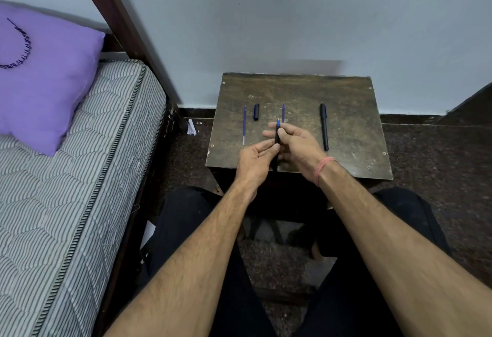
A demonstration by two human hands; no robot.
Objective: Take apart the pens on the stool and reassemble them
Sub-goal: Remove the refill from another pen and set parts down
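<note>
A: Why is the pen held up over the stool and not worked on flat?

B: I'd judge it is so both hands can turn or pull against each other. The left hand pinches the lower barrel between thumb and fingers. The right hand has its fingers curled round the upper barrel, just below the blue tip. So each grip is narrow and closed on that one pen, above the near middle of the surface.

A: And the loose parts?

B: They lie in a row across the far half of the surface, well apart from one another, probably so nothing gets mixed up. At far left is a blue refill. Just right of it is a dark cap. Right of that, a second blue refill shows beyond the fingers. A whole black pen lies to the right, seemingly untouched.

A: What can't you make out?

B: The lower end of the held pen is lost against the dark trousers and the stool's near edge. I cannot tell whether the tip is being screwed in or out. The near end of the second refill is hidden behind the right hand. The stool's legs are hidden too.
</note>
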